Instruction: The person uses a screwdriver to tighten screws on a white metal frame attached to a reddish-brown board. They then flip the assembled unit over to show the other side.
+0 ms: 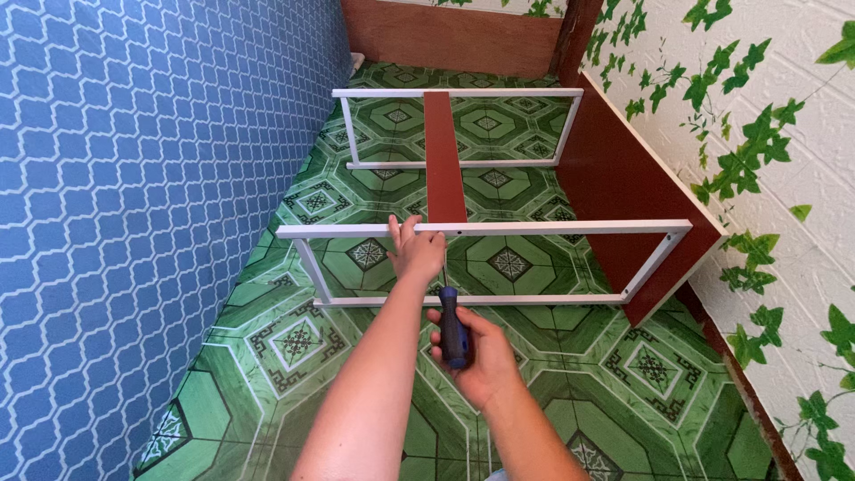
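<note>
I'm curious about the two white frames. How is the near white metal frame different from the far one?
The near white rectangular metal frame looks bigger; the far white rectangular metal frame looks smaller. The left hand grips the near frame's top bar; no hand touches the far one. Both stand upright on the green patterned floor, joined by a reddish-brown wooden board.

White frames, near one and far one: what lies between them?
In the head view a narrow reddish-brown board runs between the far white frame and the near white frame. To either side of it only green patterned floor shows.
</note>
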